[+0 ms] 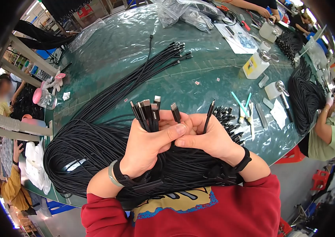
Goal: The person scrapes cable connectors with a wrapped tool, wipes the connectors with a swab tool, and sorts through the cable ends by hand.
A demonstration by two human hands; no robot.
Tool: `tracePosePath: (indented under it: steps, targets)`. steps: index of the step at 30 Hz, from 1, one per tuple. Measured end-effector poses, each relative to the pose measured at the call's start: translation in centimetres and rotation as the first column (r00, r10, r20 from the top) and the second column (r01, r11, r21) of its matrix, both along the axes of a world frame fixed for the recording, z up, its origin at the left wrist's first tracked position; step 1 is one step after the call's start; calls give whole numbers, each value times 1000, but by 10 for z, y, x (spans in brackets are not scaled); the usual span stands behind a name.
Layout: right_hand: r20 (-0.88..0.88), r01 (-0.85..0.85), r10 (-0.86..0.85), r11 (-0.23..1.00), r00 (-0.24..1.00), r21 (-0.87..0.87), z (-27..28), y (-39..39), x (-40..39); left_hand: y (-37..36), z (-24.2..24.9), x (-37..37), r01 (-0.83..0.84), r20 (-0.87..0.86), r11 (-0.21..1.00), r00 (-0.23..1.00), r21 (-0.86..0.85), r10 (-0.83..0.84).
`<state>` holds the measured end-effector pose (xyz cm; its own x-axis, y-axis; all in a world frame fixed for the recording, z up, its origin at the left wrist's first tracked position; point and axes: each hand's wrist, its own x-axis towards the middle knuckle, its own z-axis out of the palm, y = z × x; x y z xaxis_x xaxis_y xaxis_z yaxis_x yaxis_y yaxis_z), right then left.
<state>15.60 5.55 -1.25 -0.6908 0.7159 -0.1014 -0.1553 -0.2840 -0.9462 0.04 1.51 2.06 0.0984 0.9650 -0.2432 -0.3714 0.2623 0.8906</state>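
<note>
My left hand (145, 148) is closed around a bunch of black USB cables, their metal-tipped plugs (147, 112) pointing up out of the fist. One more USB plug (175, 110) stands upright between my two hands, at the left thumb tip. My right hand (211, 138) is closed too, with a black cable end with a slim plug (210, 112) rising between its fingers. Both thumbs meet close together in front of my chest. Under the hands lies a large coiled heap of black cables (84, 146), and more cable ends (226, 118) fan out just beyond my right hand.
A bundle of straight cables (136, 75) stretches across the green table (108, 51). To the right are a bottle with a yellow label (251, 67), pliers-like tools (248, 114) and another cable coil (303, 94). A pink-lidded jar (45, 98) stands left. Other people work around the table.
</note>
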Motion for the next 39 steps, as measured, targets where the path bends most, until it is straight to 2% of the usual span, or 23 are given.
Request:
tracePosePath:
  steps: [6, 9, 13, 17, 18, 20, 21, 24, 25, 28, 32, 36, 39]
  targets:
    - [-77, 50, -51, 999, 996, -17, 7, 0, -2, 1, 0, 0, 17, -19, 1000, 1000, -4, -17]
    - [-138, 88, -99, 992, 985, -86, 8, 2, -1, 3, -5, 3, -12, 191, 1000, 982, 11, 10]
    - [-248, 56, -70, 996, 966, -66, 14, 0, -4, 7, -14, 12, 21, 249, 1000, 968, -23, -14]
    - [-201, 98, -116, 990, 973, -98, 6, -2, -8, 4, -13, 5, 53, 127, 998, 991, -18, -50]
    - [-89, 33, -34, 999, 995, -12, 3, 0, -5, 4, -14, 1, 58, 127, 998, 990, -21, -55]
    - [152, -131, 110, 982, 982, 133, -1, 1, -1, 5, -14, -11, 125, 81, 988, 988, 94, -133]
    - [149, -130, 109, 983, 983, 133, -2, 0, -2, 5, -14, -14, 159, 54, 975, 984, 152, -169]
    - [-80, 10, -5, 998, 997, 62, -3, -5, -5, 6, -14, 1, 156, 96, 984, 982, 85, -164]
    - [-78, 10, -5, 998, 997, 63, -2, -4, -4, 6, -14, 6, 154, 118, 987, 980, 52, -159]
    - [107, -22, 1, 981, 994, 194, 3, -2, 0, 6, -16, 11, 186, 174, 982, 966, 39, -190]
    - [116, 83, -103, 982, 988, 169, 0, -2, -2, 6, -23, 12, 156, 176, 986, 970, 61, -165]
    - [-22, 144, -143, 986, 990, 83, -1, 0, -6, 6, -25, 8, 157, 156, 985, 974, 73, -167]
    - [-53, 181, -179, 982, 983, 48, -4, -2, -7, 6, -23, 9, 159, 189, 985, 967, 73, -170]
